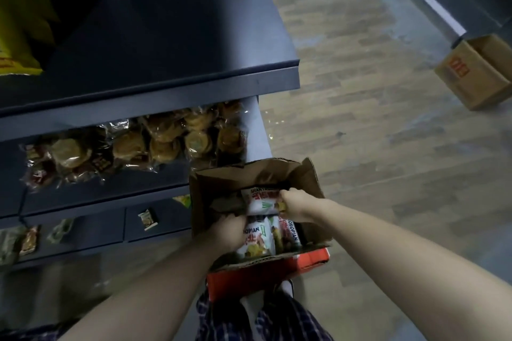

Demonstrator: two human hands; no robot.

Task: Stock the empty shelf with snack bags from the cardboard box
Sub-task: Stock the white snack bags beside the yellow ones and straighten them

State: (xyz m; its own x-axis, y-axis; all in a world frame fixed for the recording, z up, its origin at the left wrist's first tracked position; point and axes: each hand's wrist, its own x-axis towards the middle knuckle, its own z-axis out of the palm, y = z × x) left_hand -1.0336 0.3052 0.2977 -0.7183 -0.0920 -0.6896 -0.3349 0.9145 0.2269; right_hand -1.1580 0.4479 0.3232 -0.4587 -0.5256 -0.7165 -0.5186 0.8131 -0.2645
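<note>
With the grip of our right hand (295,206) pinching a white-and-red plastic snack bag (260,202) inside the open brown cardboard box (304,177), and that of our left hand (230,230) unreadable there, we should lift gently, without crushing.

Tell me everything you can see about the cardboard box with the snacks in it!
The cardboard box is brown inside, red on its near outer side, and a bit crumpled. Its flaps stand open. It sits low by the floor, beside the dark shelf unit. White snack bags with red lettering are packed inside. The left grip reaches in among them; the right grip pinches the edge of the top bag.
</note>
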